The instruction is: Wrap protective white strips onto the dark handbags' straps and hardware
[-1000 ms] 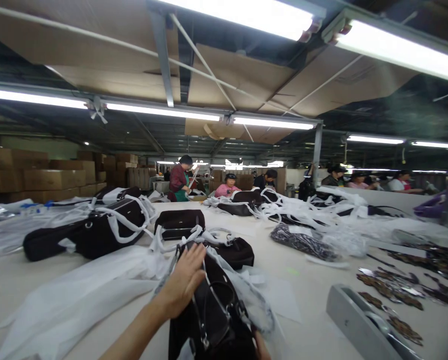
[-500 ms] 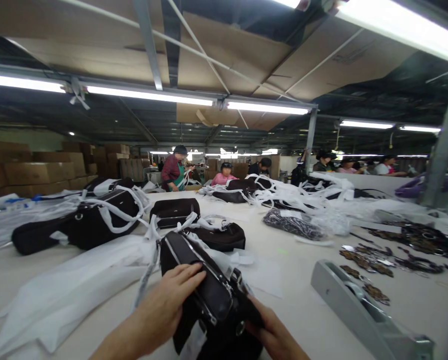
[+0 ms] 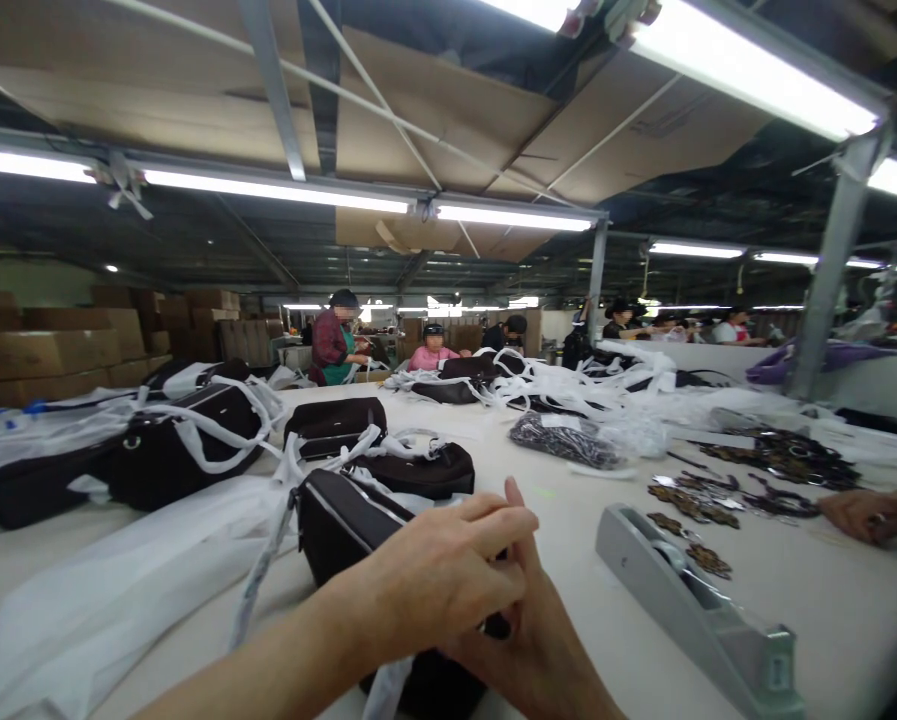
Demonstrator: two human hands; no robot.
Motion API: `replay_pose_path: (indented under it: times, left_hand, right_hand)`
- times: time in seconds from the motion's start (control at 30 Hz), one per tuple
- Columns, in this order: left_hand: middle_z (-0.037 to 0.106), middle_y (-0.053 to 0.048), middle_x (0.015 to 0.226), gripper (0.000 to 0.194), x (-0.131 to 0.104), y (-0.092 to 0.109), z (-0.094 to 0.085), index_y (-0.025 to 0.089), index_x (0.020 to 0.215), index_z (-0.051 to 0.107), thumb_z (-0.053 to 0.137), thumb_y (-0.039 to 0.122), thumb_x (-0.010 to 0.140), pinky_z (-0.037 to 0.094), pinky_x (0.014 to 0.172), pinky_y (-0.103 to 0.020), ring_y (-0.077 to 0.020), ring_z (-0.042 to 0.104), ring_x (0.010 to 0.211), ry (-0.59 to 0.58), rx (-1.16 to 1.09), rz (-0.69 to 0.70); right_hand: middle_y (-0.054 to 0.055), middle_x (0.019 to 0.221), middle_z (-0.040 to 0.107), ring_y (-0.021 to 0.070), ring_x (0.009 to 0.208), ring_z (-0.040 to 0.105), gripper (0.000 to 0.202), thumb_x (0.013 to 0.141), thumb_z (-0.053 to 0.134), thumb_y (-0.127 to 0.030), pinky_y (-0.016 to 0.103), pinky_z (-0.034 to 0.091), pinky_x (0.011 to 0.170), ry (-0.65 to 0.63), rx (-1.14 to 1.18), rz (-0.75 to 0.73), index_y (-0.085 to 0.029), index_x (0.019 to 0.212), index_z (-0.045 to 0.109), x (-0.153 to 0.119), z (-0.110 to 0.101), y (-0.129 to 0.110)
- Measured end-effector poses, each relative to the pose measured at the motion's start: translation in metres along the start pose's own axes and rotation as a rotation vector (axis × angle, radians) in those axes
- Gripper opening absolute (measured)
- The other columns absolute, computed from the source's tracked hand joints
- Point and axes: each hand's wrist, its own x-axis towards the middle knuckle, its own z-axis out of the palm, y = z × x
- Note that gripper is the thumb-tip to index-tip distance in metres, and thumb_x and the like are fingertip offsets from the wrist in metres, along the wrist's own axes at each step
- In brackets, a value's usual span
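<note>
A black handbag with silver zips lies in front of me, its near part largely covered by my hands. Across it reaches my left hand, fingers bent and closed against the other hand. My right hand meets it from the right, one fingertip pointing up behind the left fingers. Both seem to pinch at one spot above the bag's right side, but what lies between the fingers is hidden. A white-wrapped strap runs along the bag's left side.
More black bags with white-wrapped handles lie to the left and beyond. A grey tape dispenser stands at right, near brown ornaments. Another person's hand rests at the right edge. White sheeting covers the left.
My left hand has left the bag's top and moved right to meet my right hand, which has risen. Another person's hand has appeared at right. The view has turned slightly right.
</note>
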Motion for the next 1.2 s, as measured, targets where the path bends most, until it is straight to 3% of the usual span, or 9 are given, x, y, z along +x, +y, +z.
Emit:
replay_pose_path:
  times: [0.1,0.17,0.23,0.3,0.37,0.53,0.83,1.03,1.2]
  left_hand:
    - [0.053,-0.013,0.137,0.020,-0.008,-0.008,0.014,0.016,0.102,0.065,0.054,0.006,0.089,0.045,0.104,-0.036,-0.0243,0.051,0.124,0.147,-0.220,-0.103]
    - [0.051,-0.013,0.142,0.046,-0.023,-0.018,0.022,0.017,0.130,0.053,0.062,0.008,0.085,0.040,0.110,-0.037,-0.0232,0.048,0.129,0.207,-0.453,-0.290]
    - [0.057,-0.011,0.137,0.060,-0.039,-0.027,0.031,0.019,0.140,0.045,0.068,0.017,0.084,0.039,0.110,-0.039,-0.0236,0.051,0.127,0.151,-0.639,-0.418]
    - [0.062,-0.010,0.129,0.048,-0.050,-0.032,0.038,0.020,0.132,0.054,0.067,0.024,0.086,0.040,0.109,-0.039,-0.0246,0.055,0.122,0.067,-0.732,-0.429]
    - [0.061,-0.010,0.130,0.040,-0.056,-0.032,0.044,0.020,0.125,0.060,0.067,0.027,0.086,0.039,0.109,-0.039,-0.0258,0.052,0.124,0.036,-0.772,-0.387]
    - [0.056,-0.009,0.137,0.061,-0.059,-0.029,0.048,0.023,0.136,0.053,0.073,0.023,0.078,0.035,0.111,-0.040,-0.0259,0.048,0.127,-0.023,-0.767,-0.460]
    - [0.057,-0.008,0.127,0.066,-0.051,-0.035,0.068,0.023,0.136,0.054,0.072,0.019,0.073,0.037,0.108,-0.042,-0.0264,0.048,0.119,-0.001,-0.779,-0.523]
    - [0.058,-0.006,0.117,0.056,-0.037,-0.028,0.070,0.025,0.128,0.061,0.063,0.008,0.074,0.039,0.103,-0.042,-0.0244,0.050,0.113,-0.048,-0.657,-0.423]
    - [0.060,-0.006,0.118,0.051,-0.035,-0.024,0.072,0.024,0.122,0.060,0.062,0.005,0.075,0.040,0.101,-0.043,-0.0248,0.050,0.111,-0.037,-0.536,-0.378]
  right_hand:
    - [0.005,0.095,0.068,0.0199,0.079,0.065,0.055,0.079,0.072,-0.042,0.027,0.054,0.065,0.022,0.161,0.109,-0.019,0.126,0.054,0.009,0.003,-0.002]
    - [0.000,0.072,0.063,0.0148,0.062,0.059,0.031,0.084,0.068,-0.047,0.023,0.049,0.054,-0.019,0.247,0.178,-0.018,0.096,0.064,0.010,-0.001,0.006]
    - [-0.002,0.063,0.059,0.0116,0.050,0.052,0.035,0.082,0.070,-0.053,0.021,0.043,0.046,-0.034,0.324,0.246,-0.018,0.083,0.062,0.008,-0.007,0.013]
    - [-0.002,0.062,0.058,0.0105,0.046,0.051,0.038,0.082,0.069,-0.055,0.021,0.041,0.044,0.004,0.402,0.283,-0.018,0.082,0.062,0.006,-0.014,0.015]
    - [0.000,0.071,0.062,0.0100,0.050,0.054,0.038,0.084,0.068,-0.055,0.022,0.044,0.049,0.047,0.469,0.266,-0.018,0.083,0.063,0.005,-0.020,0.013]
    - [0.006,0.107,0.065,0.0047,0.051,0.052,0.034,0.082,0.071,-0.051,0.023,0.049,0.055,0.101,0.449,0.236,-0.017,0.078,0.065,0.006,-0.034,0.013]
    - [0.007,0.118,0.064,0.0248,0.099,0.067,0.024,0.083,0.071,-0.045,0.032,0.057,0.082,-0.102,0.373,0.319,-0.021,0.080,0.066,-0.014,-0.069,0.014]
    - [0.003,0.091,0.066,0.0182,0.081,0.062,0.012,0.078,0.068,-0.027,0.025,0.052,0.073,-0.423,0.116,0.336,-0.020,0.084,0.060,-0.019,-0.091,0.002]
    - [0.000,0.072,0.061,0.0132,0.064,0.054,0.023,0.086,0.060,-0.037,0.022,0.041,0.058,-0.295,-0.217,0.195,-0.020,0.071,0.056,-0.016,-0.089,0.009]
